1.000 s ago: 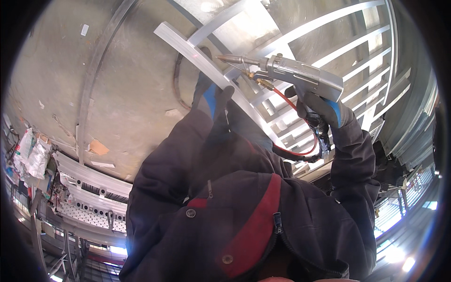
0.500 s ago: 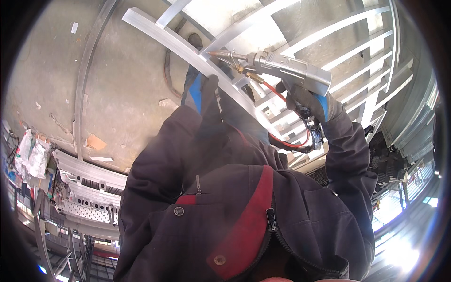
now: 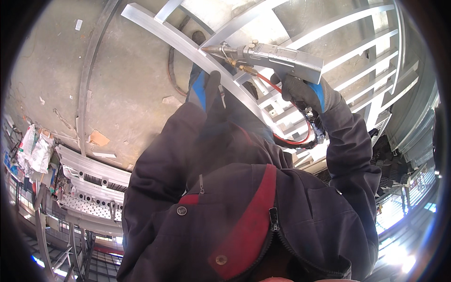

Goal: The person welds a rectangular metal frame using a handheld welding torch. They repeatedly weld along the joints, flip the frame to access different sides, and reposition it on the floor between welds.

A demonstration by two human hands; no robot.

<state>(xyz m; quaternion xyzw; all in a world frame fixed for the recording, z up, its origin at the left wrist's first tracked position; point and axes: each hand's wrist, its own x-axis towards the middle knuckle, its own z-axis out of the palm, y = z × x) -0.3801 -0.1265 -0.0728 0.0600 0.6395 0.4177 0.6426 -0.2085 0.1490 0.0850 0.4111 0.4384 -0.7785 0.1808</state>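
My right hand [image 3: 300,91], in a dark grey and blue glove, is wrapped round the grip of a silver handheld welding gun [image 3: 282,58]. The gun's coppery nozzle points left, its tip meeting a bright metal rail [image 3: 174,38] where a crossbar joins it. A red hose [image 3: 270,83] runs from brass fittings below the gun and loops down past my right hand. My left hand [image 3: 206,89], gloved alike, is up against the near side of that rail, just below the nozzle. One finger points upward; the others are hidden, so its grip cannot be made out.
The rail belongs to a large frame of metal bars [image 3: 357,23] spreading to the upper right. A long dark strip [image 3: 87,84] crosses the concrete floor at left, near cardboard scraps [image 3: 98,138]. Perforated metal sections [image 3: 89,207] stand at lower left, with plastic bags [image 3: 36,152] beside them.
The gun and my right hand have shifted slightly left, and the nozzle tip has come down onto the rail's joint. My left hand stays beside the rail.
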